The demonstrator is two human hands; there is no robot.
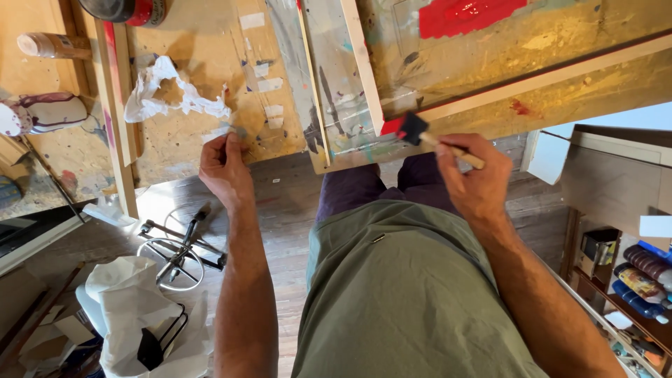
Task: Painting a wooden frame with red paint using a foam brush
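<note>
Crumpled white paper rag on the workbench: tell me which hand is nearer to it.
Left. The left hand rests at the bench edge just below the crumpled white paper rag; the right hand is far across, holding a foam brush.

The red can (126, 10) is cut off by the top edge. The right hand (474, 178) hides the foam brush (413, 129) handle's middle; the shelf bottles (647, 274) are cropped at right.
</note>
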